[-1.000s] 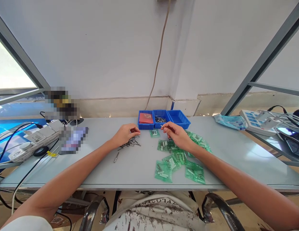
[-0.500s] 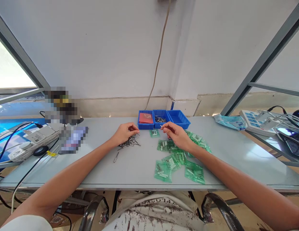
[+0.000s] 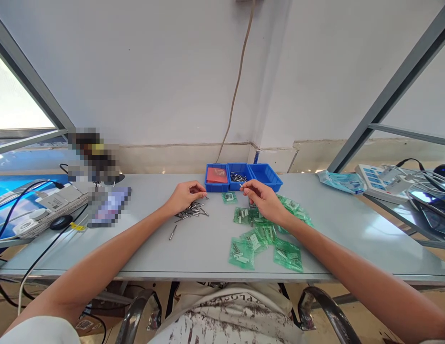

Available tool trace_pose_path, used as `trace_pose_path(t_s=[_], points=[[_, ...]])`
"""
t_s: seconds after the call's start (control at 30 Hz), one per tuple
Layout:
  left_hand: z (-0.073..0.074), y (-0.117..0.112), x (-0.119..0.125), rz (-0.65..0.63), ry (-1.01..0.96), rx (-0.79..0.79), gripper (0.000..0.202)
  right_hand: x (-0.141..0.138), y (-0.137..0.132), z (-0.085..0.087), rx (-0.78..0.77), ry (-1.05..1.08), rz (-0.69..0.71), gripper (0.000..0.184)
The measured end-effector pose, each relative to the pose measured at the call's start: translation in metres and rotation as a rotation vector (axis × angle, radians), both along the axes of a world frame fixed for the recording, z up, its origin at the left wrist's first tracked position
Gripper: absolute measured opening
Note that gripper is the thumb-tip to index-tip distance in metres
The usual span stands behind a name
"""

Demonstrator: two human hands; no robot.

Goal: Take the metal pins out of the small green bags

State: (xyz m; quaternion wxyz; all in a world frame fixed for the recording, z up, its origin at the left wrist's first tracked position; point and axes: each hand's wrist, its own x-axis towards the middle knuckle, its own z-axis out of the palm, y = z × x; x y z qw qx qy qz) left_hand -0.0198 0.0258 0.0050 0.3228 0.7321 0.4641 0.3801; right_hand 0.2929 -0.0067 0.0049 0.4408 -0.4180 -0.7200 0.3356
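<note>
My left hand is closed in a pinch over a pile of thin metal pins. A dark pin tip pokes out at its fingertips. One loose metal pin lies apart, nearer the front edge. My right hand is also pinched, in front of the blue bins and above several green bags. Something small and pale shows at its fingertips, too small to name. Below and right of that hand lie green plastic bags with metal pins and white labels inside. A single green bag lies between my hands.
Three blue bins stand at the back: one with red bags, one with metal parts, and a right-hand bin. Power strips and cables crowd the left. A blue packet and a white power strip lie right.
Both hands stay almost where they were, still pinched. The fingers of my right hand have shifted slightly; the pile and bags look the same.
</note>
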Motion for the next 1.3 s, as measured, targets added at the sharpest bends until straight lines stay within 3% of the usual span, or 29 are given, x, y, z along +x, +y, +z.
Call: trace_pose_path(t_s=[0.3,0.63,1.3], points=[[0.001,0.0,-0.002,-0.018,-0.01,-0.048,0.034,0.0,0.0,0.001,-0.004,-0.005,-0.006,0.029],[0.008,-0.006,0.001,-0.002,0.072,0.183,0.028,0.0,0.002,-0.001,-0.003,0.018,0.02,0.028],[0.012,-0.016,0.003,0.025,0.246,0.283,0.038,-0.002,-0.002,0.004,0.011,-0.002,-0.015,0.031]])
